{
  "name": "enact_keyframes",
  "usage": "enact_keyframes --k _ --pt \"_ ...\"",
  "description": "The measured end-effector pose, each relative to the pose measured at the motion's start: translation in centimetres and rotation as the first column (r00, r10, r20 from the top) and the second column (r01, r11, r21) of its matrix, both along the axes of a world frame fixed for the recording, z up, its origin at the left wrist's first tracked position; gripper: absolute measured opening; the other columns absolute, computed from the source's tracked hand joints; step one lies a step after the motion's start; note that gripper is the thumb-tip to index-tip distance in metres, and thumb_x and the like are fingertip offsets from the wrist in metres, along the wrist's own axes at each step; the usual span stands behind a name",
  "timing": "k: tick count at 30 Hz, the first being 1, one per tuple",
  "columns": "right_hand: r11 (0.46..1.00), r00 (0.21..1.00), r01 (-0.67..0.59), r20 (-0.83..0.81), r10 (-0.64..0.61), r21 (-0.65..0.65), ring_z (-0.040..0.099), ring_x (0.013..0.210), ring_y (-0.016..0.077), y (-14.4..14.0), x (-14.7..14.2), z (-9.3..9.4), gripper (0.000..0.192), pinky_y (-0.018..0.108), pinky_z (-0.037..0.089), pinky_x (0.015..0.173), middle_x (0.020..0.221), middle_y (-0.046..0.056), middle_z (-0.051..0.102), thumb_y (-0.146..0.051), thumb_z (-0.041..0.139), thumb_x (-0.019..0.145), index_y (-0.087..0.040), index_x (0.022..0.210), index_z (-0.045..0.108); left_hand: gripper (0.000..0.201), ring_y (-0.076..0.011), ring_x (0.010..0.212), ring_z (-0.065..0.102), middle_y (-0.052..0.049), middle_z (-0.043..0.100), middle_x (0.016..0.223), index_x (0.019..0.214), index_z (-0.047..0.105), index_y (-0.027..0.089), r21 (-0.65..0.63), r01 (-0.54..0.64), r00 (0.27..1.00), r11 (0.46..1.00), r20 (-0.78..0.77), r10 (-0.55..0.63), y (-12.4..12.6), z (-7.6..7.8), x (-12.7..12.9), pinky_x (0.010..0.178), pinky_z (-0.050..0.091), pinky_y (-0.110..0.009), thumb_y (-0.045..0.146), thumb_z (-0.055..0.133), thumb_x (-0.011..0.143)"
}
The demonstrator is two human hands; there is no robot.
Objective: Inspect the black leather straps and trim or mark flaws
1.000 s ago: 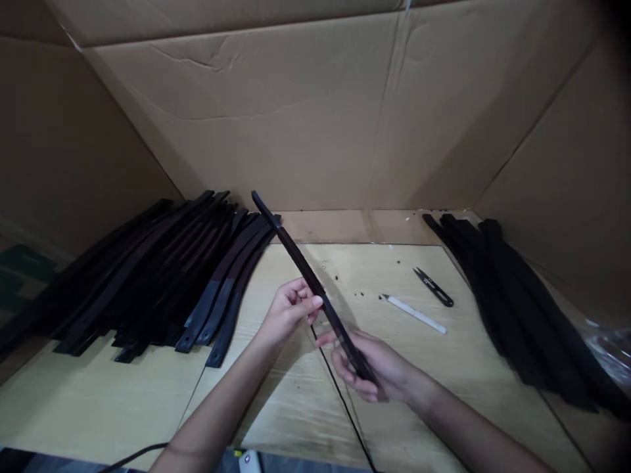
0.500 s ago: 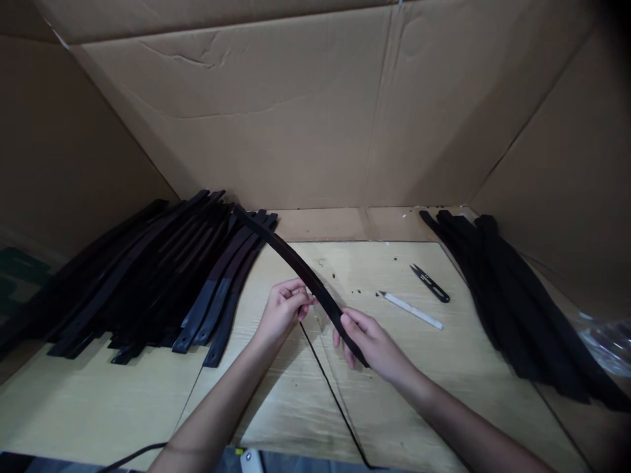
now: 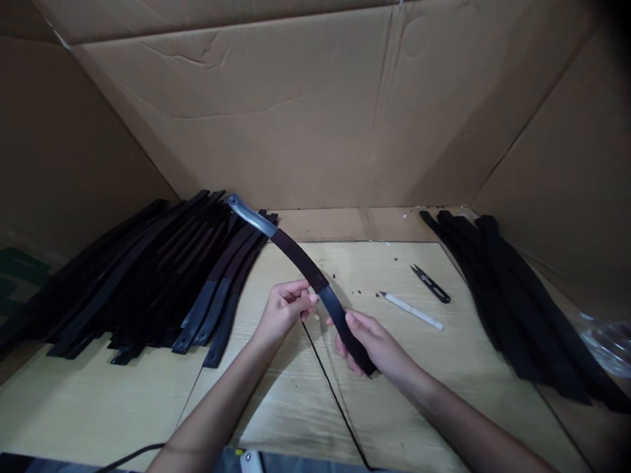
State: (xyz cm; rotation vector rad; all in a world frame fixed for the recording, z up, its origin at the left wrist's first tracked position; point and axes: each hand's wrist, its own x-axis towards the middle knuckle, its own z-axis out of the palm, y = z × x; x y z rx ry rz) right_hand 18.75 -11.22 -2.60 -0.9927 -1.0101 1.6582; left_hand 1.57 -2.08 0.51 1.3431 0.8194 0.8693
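My right hand (image 3: 362, 341) is closed around the lower end of a curved black strap (image 3: 298, 256), holding it aslant above the table. The strap has smooth, shiny dark ends and a duller brownish-black middle section; a small hole shows at its upper end. At the strap's left edge, where the dull section meets the smooth one, my left hand (image 3: 290, 305) is pinched shut. A thin black cord (image 3: 328, 384) runs from those fingers down to the table's front edge. The fingertips partly hide the cord's upper end.
A pile of similar straps (image 3: 148, 276) lies on the left. Several plain black strips (image 3: 517, 309) are heaped on the right. Thread snips (image 3: 430, 284) and a white-handled craft knife (image 3: 411, 311) rest right of centre. Cardboard walls (image 3: 276, 118) enclose the table (image 3: 419, 394).
The strap has turned in my right hand, so its broad shiny face now shows instead of its narrow side. My left hand stays in nearly the same place with the cord.
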Motion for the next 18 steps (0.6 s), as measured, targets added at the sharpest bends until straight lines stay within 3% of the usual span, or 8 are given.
enact_keyframes --k 11,18 --pt "0.989 0.966 -0.109 -0.243 0.082 -0.097 0.044 0.030 0.0059 -0.16 0.41 0.22 0.045 0.016 0.029 0.029 0.060 -0.004 0.057 -0.058 0.052 0.092 -0.016 0.107 0.058 0.022 -0.0082 0.050 0.043 -0.002 0.058 0.065 0.082 0.075 0.012 -0.037 0.070 0.996 0.997 0.066 -0.067 -0.03 -0.14 0.13 0.045 0.031 -0.021 0.034 0.075 0.075" --pt "0.957 0.883 -0.269 -0.426 0.198 -0.112 0.041 0.029 0.0053 -0.66 0.42 0.39 0.040 0.015 0.030 0.029 0.058 -0.006 0.054 -0.056 0.052 0.093 -0.018 0.107 0.056 0.028 -0.0064 0.045 0.041 0.002 0.053 0.056 0.090 0.075 0.013 -0.073 0.109 0.982 0.991 0.165 -0.095 -0.13 -0.20 -0.01 0.044 0.032 -0.020 0.033 0.078 0.071"
